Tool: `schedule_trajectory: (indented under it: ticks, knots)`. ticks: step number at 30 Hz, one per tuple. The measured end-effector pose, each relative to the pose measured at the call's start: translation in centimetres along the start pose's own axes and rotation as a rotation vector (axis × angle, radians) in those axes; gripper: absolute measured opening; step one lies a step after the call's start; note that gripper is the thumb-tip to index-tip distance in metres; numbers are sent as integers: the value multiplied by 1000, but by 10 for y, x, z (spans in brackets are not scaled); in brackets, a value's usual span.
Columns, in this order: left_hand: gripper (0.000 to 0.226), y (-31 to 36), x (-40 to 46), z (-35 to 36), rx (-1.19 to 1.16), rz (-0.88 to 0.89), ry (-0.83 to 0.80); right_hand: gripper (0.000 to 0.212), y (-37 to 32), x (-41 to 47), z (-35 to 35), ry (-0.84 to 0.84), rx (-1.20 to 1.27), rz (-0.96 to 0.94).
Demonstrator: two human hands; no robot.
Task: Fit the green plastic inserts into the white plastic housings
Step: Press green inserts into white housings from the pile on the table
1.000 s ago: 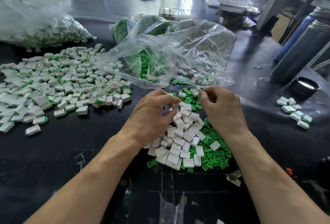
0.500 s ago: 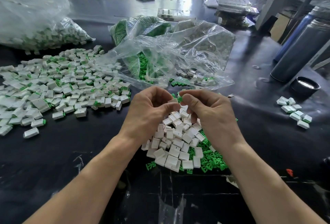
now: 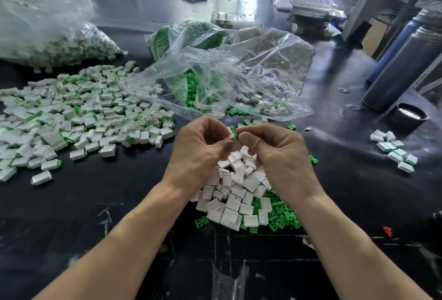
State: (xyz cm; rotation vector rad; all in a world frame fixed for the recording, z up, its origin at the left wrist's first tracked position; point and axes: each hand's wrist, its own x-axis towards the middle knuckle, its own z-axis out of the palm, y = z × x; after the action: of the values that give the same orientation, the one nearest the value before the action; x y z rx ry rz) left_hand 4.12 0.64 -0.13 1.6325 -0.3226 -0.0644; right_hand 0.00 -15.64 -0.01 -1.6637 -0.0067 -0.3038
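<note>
Left hand point(image 3: 198, 149) curled fingers hide whatever they hold; only a sliver of white shows beside the green insert point(image 3: 237, 135) pinched by right hand point(image 3: 275, 154). Both hands cover part of the white housing pile point(image 3: 235, 194). Finished-parts spread point(image 3: 79, 113), left of that pile, cut by frame edge.

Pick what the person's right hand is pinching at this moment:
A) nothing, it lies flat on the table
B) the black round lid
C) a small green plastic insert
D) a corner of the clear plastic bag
C: the right hand pinches a small green plastic insert at its fingertips, raised over the pile, meeting the left hand.
</note>
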Motion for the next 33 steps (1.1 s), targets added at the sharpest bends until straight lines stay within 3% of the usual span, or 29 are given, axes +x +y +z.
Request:
schedule_trajectory:
  ticks: [16,33]
  knots:
    - [8,5,-4,1,-11,-3,-39,8,1,1,-2,86,-117,5]
    - [15,4,-7,1,141,28,1,13,2,-4,1,46,-211,-40]
